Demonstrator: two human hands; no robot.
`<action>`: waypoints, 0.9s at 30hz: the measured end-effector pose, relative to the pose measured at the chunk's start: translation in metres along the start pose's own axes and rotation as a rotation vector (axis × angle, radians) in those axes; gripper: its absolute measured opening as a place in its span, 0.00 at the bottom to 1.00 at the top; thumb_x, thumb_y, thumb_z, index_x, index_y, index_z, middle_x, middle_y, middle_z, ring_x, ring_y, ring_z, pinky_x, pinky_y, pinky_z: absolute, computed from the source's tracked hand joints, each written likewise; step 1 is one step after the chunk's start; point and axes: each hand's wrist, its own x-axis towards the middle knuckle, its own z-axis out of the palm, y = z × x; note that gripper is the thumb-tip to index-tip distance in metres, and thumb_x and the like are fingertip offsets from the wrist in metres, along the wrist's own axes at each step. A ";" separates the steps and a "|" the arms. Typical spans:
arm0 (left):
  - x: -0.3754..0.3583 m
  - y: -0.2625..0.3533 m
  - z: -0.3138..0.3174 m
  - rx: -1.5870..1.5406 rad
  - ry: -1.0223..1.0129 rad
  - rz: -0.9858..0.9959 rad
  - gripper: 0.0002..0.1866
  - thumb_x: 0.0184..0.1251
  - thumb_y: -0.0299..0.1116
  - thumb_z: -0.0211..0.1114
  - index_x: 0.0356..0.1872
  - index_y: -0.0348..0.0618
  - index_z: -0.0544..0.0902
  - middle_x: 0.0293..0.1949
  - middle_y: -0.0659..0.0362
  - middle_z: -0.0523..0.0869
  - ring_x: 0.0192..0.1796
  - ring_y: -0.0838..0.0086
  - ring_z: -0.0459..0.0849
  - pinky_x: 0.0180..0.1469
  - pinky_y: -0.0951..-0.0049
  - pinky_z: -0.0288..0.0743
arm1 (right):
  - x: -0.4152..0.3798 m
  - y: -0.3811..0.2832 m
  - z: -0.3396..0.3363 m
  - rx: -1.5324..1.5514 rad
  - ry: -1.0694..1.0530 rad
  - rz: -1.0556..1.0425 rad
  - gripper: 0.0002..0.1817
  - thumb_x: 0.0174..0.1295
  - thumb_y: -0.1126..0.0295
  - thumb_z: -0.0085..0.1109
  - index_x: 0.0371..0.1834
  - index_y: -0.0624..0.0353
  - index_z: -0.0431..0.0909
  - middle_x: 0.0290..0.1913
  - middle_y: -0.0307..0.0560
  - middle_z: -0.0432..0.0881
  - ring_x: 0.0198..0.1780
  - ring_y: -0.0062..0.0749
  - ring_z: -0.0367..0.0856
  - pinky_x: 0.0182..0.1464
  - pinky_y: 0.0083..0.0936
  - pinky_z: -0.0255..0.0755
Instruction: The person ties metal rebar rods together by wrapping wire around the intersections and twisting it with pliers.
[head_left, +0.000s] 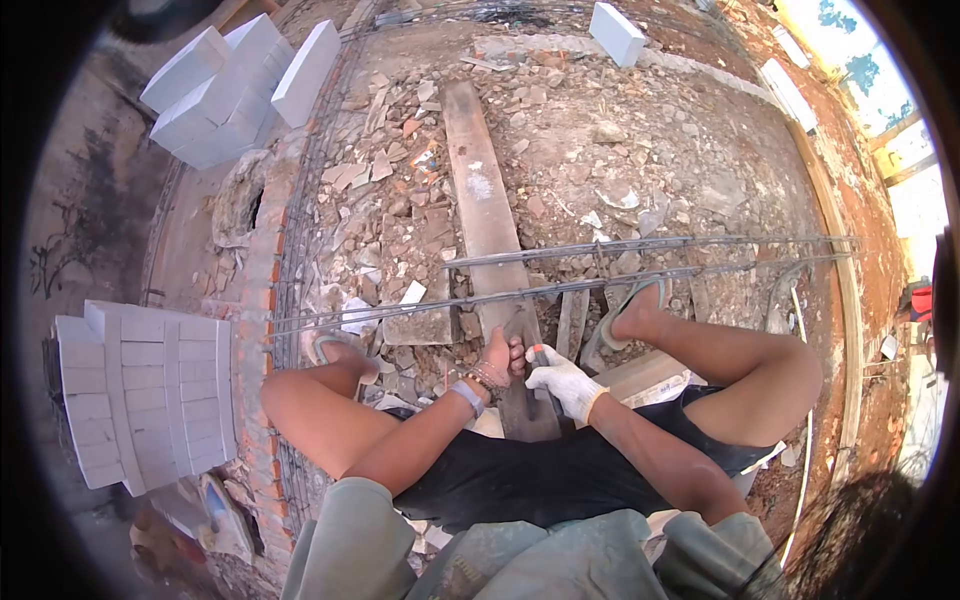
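I sit over a long wooden plank [487,190] that runs away from me between my legs. My right hand [565,385], in a white knitted glove, is closed round a dark, slim hand tool [541,358] with an orange mark near its top. Close beside it, my bare left hand [501,358] has its fingers curled over the plank; what they hold is too small to make out. Just beyond my hands, thin steel rods [600,285] lie crosswise over the plank. A second bundle of rods [640,245] crosses a little farther off.
Broken rubble [590,150] covers the ground around the plank. White blocks stand in a stack [215,100] at upper left and another stack [150,390] at left. A single block [617,35] stands at the back. Long rebar [300,230] runs along the brick edge at left.
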 end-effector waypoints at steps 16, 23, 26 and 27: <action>-0.010 0.008 -0.002 -0.044 -0.073 -0.148 0.26 0.76 0.63 0.37 0.26 0.55 0.65 0.17 0.67 0.62 0.16 0.73 0.58 0.20 0.69 0.52 | 0.006 0.000 0.007 -0.086 0.250 0.021 0.07 0.61 0.71 0.59 0.40 0.56 0.74 0.32 0.40 0.77 0.31 0.26 0.77 0.35 0.29 0.77; -0.082 0.032 0.070 1.887 0.308 0.376 0.42 0.66 0.75 0.44 0.44 0.38 0.77 0.23 0.56 0.81 0.29 0.52 0.84 0.37 0.54 0.77 | 0.011 0.000 -0.006 -0.843 0.497 -0.124 0.23 0.63 0.53 0.58 0.43 0.67 0.78 0.44 0.71 0.83 0.51 0.64 0.82 0.51 0.49 0.75; -0.072 0.025 0.067 1.736 0.541 0.911 0.43 0.65 0.69 0.56 0.50 0.27 0.76 0.44 0.37 0.83 0.52 0.42 0.83 0.53 0.53 0.78 | 0.006 0.002 0.006 -0.812 0.561 -0.125 0.23 0.62 0.53 0.58 0.44 0.67 0.77 0.45 0.70 0.84 0.51 0.63 0.82 0.51 0.51 0.75; -0.056 0.025 0.064 1.632 0.439 0.702 0.43 0.62 0.63 0.64 0.52 0.21 0.73 0.56 0.28 0.76 0.59 0.43 0.80 0.56 0.53 0.78 | 0.005 0.002 0.009 -0.815 0.556 -0.100 0.24 0.62 0.54 0.59 0.48 0.67 0.76 0.47 0.70 0.83 0.53 0.62 0.82 0.53 0.49 0.75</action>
